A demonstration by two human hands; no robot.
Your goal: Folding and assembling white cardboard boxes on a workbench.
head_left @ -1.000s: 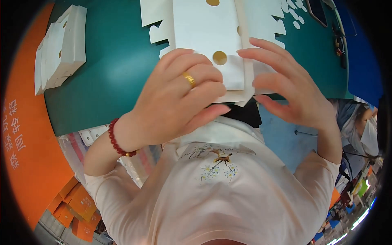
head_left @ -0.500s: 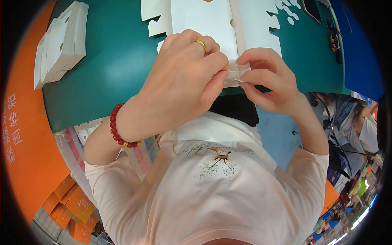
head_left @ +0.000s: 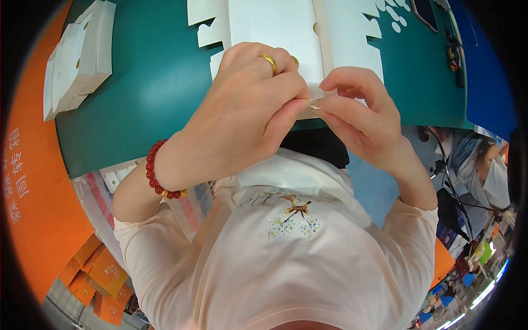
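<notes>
A flat, unfolded white cardboard box (head_left: pixel 275 22) with notched side flaps lies in front of me, its near end under my hands. My left hand (head_left: pixel 256 99), with a gold ring and a red bead bracelet at the wrist, is closed above that end, thumb and forefinger pinched on a small pale strip (head_left: pixel 314 104). From the other side, my right hand (head_left: pixel 360 110) pinches the same strip between thumb and forefinger, its other fingers curled loosely above. My fingers hide most of the strip, and I cannot tell whether it is attached to the cardboard.
Folded white boxes (head_left: pixel 82 58) stand at the left of the green tabletop (head_left: pixel 148 82). Several white oval pieces (head_left: pixel 396 16) and a phone (head_left: pixel 424 14) lie at the far right, near dark tools (head_left: pixel 455 58). An orange panel (head_left: pixel 33 165) borders the table's left side.
My right hand has shifted slightly left, and its thumb and forefinger have closed together on the strip beside my left fingertips. The left hand has barely moved.
</notes>
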